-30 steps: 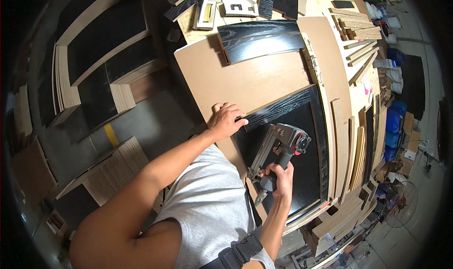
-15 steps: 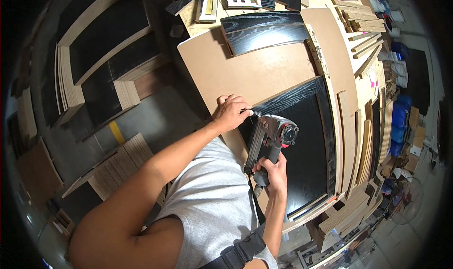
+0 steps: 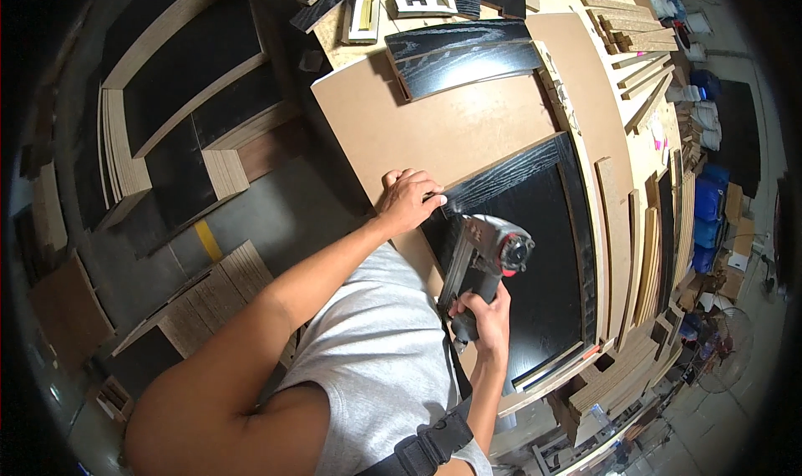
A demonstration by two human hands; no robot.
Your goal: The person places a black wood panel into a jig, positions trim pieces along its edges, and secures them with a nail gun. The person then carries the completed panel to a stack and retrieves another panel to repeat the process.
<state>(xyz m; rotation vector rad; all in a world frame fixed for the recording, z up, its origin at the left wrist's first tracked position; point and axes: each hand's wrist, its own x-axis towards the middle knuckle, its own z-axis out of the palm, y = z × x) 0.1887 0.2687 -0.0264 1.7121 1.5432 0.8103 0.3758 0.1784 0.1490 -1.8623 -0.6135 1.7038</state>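
Observation:
A black wood-grain framed panel (image 3: pixel 535 259) lies on a tan board (image 3: pixel 468 133). My left hand (image 3: pixel 411 200) is closed at its upper left corner, with the thumb pressed against the frame's edge. In my right hand (image 3: pixel 489 313) is a nail gun (image 3: pixel 493 246), held by its dark handle with the fingers wrapped round. The gun's nose points toward the corner, just below my left thumb. Its contact with the frame cannot be made out.
Black boards (image 3: pixel 464 58) lie stacked beyond the panel, near an open box of nail strips (image 3: pixel 364 16). Wooden strips (image 3: pixel 643 267) line the right side. At left, black panels with wooden edges (image 3: pixel 125 150) stand on the floor, with stacked boards (image 3: pixel 217 284) closer to me.
The nail gun and my right hand have shifted slightly down and right, and the gun's nose has drawn back from my left thumb. My left hand stays at the corner.

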